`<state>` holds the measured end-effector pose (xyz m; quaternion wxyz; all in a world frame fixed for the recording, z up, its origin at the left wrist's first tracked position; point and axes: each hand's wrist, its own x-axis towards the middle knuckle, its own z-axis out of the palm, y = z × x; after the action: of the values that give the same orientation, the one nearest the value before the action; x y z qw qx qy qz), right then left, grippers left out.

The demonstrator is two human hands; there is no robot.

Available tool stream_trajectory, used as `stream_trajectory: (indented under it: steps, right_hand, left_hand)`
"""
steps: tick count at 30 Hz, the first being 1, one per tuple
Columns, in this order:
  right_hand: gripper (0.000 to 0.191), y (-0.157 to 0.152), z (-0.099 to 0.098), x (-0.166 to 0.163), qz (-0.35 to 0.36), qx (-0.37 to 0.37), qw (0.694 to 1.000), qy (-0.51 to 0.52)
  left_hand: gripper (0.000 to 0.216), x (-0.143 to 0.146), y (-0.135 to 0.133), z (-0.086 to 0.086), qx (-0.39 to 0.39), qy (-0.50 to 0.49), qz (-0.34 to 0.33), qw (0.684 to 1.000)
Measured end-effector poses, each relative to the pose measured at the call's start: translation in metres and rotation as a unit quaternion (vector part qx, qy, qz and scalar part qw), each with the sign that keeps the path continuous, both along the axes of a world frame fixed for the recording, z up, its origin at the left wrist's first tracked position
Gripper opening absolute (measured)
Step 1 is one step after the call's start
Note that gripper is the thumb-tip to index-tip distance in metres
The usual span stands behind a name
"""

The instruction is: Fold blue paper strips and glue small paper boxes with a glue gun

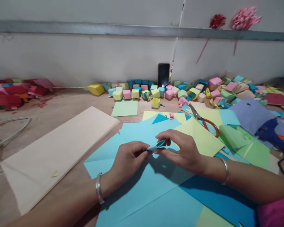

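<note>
A small folded piece of light blue paper [157, 145] is held between both hands above large blue paper sheets [142, 189]. My left hand [127, 159] pinches its left end with thumb and fingers closed. My right hand [177, 148] pinches its right side, fingers curled over it. Each wrist wears a silver bangle. Yellow-green sheets [201, 137] lie just beyond my right hand.
A long cream paper sheet [54, 151] lies at left. Red-handled scissors [203, 121] rest on the sheets behind my right hand. Several small coloured paper cubes [156, 93] line the wall, with a black phone [163, 74] leaning there. A blue glue gun [272, 134] sits at right.
</note>
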<state>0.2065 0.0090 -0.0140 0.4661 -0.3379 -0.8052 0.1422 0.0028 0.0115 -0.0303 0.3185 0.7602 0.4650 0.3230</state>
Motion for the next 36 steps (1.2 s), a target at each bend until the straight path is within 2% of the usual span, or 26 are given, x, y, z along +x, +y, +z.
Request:
stream_trajectory:
  steps: [5, 9, 11, 13, 16, 19, 22, 25, 28, 36]
  right_hand:
    - [0.01, -0.001, -0.001, -0.001, 0.015, -0.026, 0.999, 0.015]
    - [0.008, 0.0, 0.001, -0.002, -0.008, -0.11, 0.993, 0.045]
    - [0.008, 0.0, 0.002, -0.002, -0.014, -0.138, 0.988, 0.063]
    - [0.008, -0.001, 0.003, -0.002, -0.014, -0.147, 0.986, 0.076]
    - [0.008, -0.003, 0.004, -0.002, -0.012, -0.14, 0.987, 0.075]
    - [0.011, -0.004, 0.003, -0.002, -0.012, -0.13, 0.989, 0.067]
    - [0.019, -0.006, 0.002, -0.002, -0.023, -0.112, 0.991, 0.071]
    - [0.008, -0.006, 0.002, -0.001, -0.023, -0.078, 0.995, 0.052]
    - [0.008, -0.006, 0.003, -0.001, -0.02, -0.054, 0.998, 0.036]
    - [0.007, -0.004, 0.005, 0.0, -0.001, -0.104, 0.994, 0.032]
  left_hand:
    - [0.015, 0.001, 0.0, 0.002, -0.004, 0.027, -0.033, 0.999]
    - [0.011, 0.001, -0.001, 0.004, -0.031, 0.045, -0.05, 0.997]
    - [0.011, 0.001, -0.002, 0.006, -0.07, 0.036, -0.061, 0.995]
    - [0.01, 0.002, -0.003, 0.008, -0.135, -0.02, -0.087, 0.987]
    - [0.015, 0.005, -0.005, 0.01, -0.243, -0.128, -0.116, 0.955]
    - [0.013, 0.008, -0.007, 0.012, -0.301, -0.148, -0.111, 0.936]
    - [0.015, 0.009, -0.007, 0.013, -0.306, -0.141, -0.094, 0.937]
    - [0.014, 0.009, -0.006, 0.013, -0.3, -0.132, -0.077, 0.942]
    - [0.015, 0.01, -0.006, 0.012, -0.296, -0.117, -0.079, 0.945]
    - [0.017, 0.009, -0.006, 0.012, -0.208, -0.05, -0.056, 0.975]
